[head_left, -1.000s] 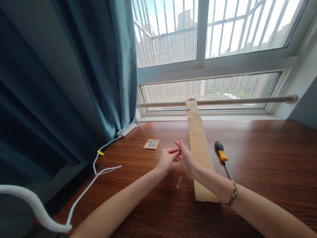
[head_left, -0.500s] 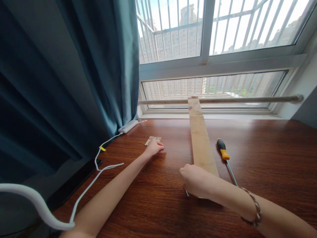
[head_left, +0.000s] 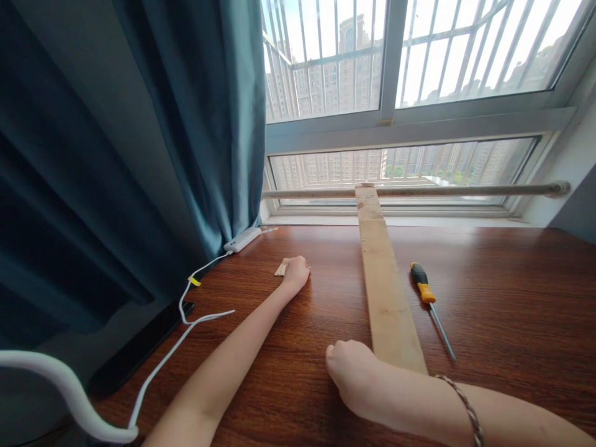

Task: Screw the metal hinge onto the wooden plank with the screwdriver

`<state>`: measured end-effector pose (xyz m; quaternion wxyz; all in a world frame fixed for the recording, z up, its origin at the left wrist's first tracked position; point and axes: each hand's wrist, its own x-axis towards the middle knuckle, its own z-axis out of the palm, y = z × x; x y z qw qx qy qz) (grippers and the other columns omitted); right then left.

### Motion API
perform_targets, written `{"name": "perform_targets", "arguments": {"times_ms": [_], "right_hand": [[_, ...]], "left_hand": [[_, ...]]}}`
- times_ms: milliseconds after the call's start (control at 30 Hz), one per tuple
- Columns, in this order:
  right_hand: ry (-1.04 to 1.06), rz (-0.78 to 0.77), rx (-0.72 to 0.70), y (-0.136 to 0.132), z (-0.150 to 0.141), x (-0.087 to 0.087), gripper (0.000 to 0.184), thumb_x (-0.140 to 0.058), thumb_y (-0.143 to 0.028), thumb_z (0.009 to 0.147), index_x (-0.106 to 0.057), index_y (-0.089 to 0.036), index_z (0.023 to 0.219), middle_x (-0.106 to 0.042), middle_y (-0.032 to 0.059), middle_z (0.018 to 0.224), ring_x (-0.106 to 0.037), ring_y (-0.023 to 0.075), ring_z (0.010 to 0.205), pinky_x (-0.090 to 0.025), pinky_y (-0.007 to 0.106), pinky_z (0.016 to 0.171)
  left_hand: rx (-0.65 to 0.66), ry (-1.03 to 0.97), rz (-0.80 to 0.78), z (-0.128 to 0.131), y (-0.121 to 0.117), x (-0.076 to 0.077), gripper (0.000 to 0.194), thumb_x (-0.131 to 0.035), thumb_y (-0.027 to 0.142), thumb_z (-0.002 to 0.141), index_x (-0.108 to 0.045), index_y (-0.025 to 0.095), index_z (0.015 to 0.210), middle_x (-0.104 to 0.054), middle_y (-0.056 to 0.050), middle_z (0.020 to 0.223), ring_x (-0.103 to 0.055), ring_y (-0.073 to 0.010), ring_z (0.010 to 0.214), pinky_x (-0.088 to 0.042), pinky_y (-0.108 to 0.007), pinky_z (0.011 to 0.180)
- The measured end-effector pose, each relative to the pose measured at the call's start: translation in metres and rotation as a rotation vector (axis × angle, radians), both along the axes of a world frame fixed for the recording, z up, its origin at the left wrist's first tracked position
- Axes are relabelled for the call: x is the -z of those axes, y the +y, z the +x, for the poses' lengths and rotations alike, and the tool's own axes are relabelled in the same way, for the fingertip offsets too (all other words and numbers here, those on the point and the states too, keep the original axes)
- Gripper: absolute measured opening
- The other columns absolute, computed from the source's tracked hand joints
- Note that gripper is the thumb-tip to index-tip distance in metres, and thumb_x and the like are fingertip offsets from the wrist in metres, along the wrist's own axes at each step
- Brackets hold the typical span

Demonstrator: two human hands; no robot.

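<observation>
My left hand (head_left: 297,273) is closed by a small flat tan piece (head_left: 281,267) on the table and partly covers it. A tiny pale tip shows at its fingers, too small to name. My right hand (head_left: 351,372) is curled into a fist beside the near end of a long wooden board (head_left: 388,279); whatever it holds is hidden beneath the fingers. The board leans lengthwise towards the window, its far end at the rail. To its right lies a screwdriver (head_left: 423,284) with a black and yellow handle, its shaft pointing towards me.
A brown wood-grain table (head_left: 503,298) spreads beneath everything. On the left are a white power strip (head_left: 243,239), a white cable (head_left: 161,363) and a blue curtain (head_left: 205,124). A horizontal rail (head_left: 470,191) crosses in front of the window.
My right hand has moved nearer to me and slightly left; the metal tip below it is now out of sight. My left hand has turned and shifted slightly right at the tan piece.
</observation>
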<state>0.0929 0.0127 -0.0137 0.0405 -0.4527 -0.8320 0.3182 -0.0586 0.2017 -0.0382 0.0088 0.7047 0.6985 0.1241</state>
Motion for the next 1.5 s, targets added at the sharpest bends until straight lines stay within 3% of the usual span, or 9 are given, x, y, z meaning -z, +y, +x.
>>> {"name": "perform_targets", "arguments": {"times_ms": [100, 200, 467, 733, 867, 1033, 1267, 1367, 1500], "right_hand": [[-0.286, 0.105, -0.137, 0.0, 0.0, -0.005, 0.036, -0.06, 0.009, 0.052, -0.067, -0.004, 0.085, -0.065, 0.028, 0.09, -0.064, 0.0422, 0.085, -0.052, 0.052, 0.072], [-0.205, 0.161, -0.069, 0.012, 0.007, -0.012, 0.041, -0.057, 0.003, 0.058, -0.064, -0.002, 0.098, -0.065, 0.0268, 0.092, -0.065, 0.039, 0.082, -0.053, 0.045, 0.067], [0.112, 0.291, 0.24, 0.105, 0.011, -0.007, 0.02, -0.056, -0.008, 0.065, -0.071, -0.015, 0.076, -0.069, 0.0097, 0.073, -0.063, 0.0197, 0.068, -0.042, 0.026, 0.061], [0.104, 0.263, 0.325, 0.177, -0.028, 0.012, 0.022, -0.055, -0.005, 0.069, -0.074, -0.011, 0.079, -0.07, 0.0124, 0.079, -0.064, 0.0173, 0.075, -0.043, 0.021, 0.065], [0.104, 0.248, 0.366, 0.185, -0.043, 0.016, 0.022, -0.055, -0.007, 0.071, -0.074, -0.009, 0.083, -0.07, 0.0152, 0.08, -0.065, 0.0187, 0.076, -0.043, 0.021, 0.064], [0.121, 0.28, 0.414, 0.189, -0.051, 0.022, 0.025, -0.052, -0.007, 0.075, -0.073, -0.008, 0.088, -0.069, 0.0185, 0.087, -0.065, 0.0202, 0.081, -0.044, 0.023, 0.068], [0.192, 0.318, 0.365, 0.197, -0.051, 0.029, 0.022, -0.055, -0.008, 0.072, -0.074, -0.009, 0.084, -0.07, 0.0169, 0.083, -0.065, 0.0193, 0.077, -0.044, 0.024, 0.068], [0.237, 0.329, 0.333, 0.197, -0.047, 0.022, 0.02, -0.059, -0.008, 0.069, -0.074, -0.009, 0.082, -0.071, 0.0153, 0.083, -0.065, 0.0198, 0.078, -0.045, 0.024, 0.069], [0.327, 0.371, 0.314, 0.183, -0.027, -0.006, 0.021, -0.058, -0.009, 0.072, -0.073, -0.012, 0.085, -0.071, 0.0107, 0.088, -0.065, 0.0171, 0.08, -0.046, 0.022, 0.073]], "left_hand": [[0.013, 0.125, 0.005, 0.002, -0.003, 0.0, 0.018, -0.056, 0.02, 0.078, -0.071, 0.01, 0.083, -0.068, -0.017, 0.084, -0.065, -0.0259, 0.083, -0.047, -0.033, 0.075], [0.032, 0.193, 0.027, 0.004, -0.008, 0.005, 0.023, -0.051, 0.019, 0.082, -0.07, 0.008, 0.089, -0.065, -0.019, 0.089, -0.063, -0.0271, 0.084, -0.048, -0.035, 0.073], [0.113, 0.232, 0.161, -0.007, -0.015, 0.028, 0.035, -0.036, 0.02, 0.09, -0.069, 0.007, 0.089, -0.057, -0.019, 0.097, -0.054, -0.0271, 0.097, -0.044, -0.036, 0.081], [0.106, 0.017, 0.16, -0.015, -0.015, 0.028, 0.019, -0.048, 0.027, 0.087, -0.061, 0.014, 0.088, -0.063, -0.01, 0.089, -0.058, -0.0212, 0.085, -0.041, -0.03, 0.076], [0.11, -0.012, 0.209, -0.018, -0.017, 0.025, 0.017, -0.05, 0.026, 0.084, -0.062, 0.016, 0.077, -0.062, -0.009, 0.085, -0.054, -0.0221, 0.086, -0.04, -0.032, 0.078], [0.02, -0.009, 0.37, -0.023, -0.014, 0.028, 0.03, -0.058, 0.036, 0.077, -0.063, 0.015, 0.099, -0.058, -0.013, 0.105, -0.045, -0.0279, 0.105, -0.036, -0.037, 0.091], [0.074, -0.072, 0.253, -0.025, -0.009, 0.034, 0.025, -0.046, 0.029, 0.083, -0.06, 0.015, 0.098, -0.062, -0.012, 0.103, -0.051, -0.0225, 0.103, -0.036, -0.033, 0.093], [0.083, -0.092, 0.239, -0.023, -0.013, 0.033, 0.027, -0.047, 0.029, 0.082, -0.058, 0.016, 0.103, -0.062, -0.012, 0.108, -0.053, -0.0223, 0.104, -0.038, -0.032, 0.091], [0.09, -0.098, 0.223, -0.022, -0.015, 0.032, 0.032, -0.046, 0.028, 0.081, -0.057, 0.016, 0.109, -0.061, -0.012, 0.112, -0.052, -0.0232, 0.109, -0.037, -0.034, 0.095]]}}
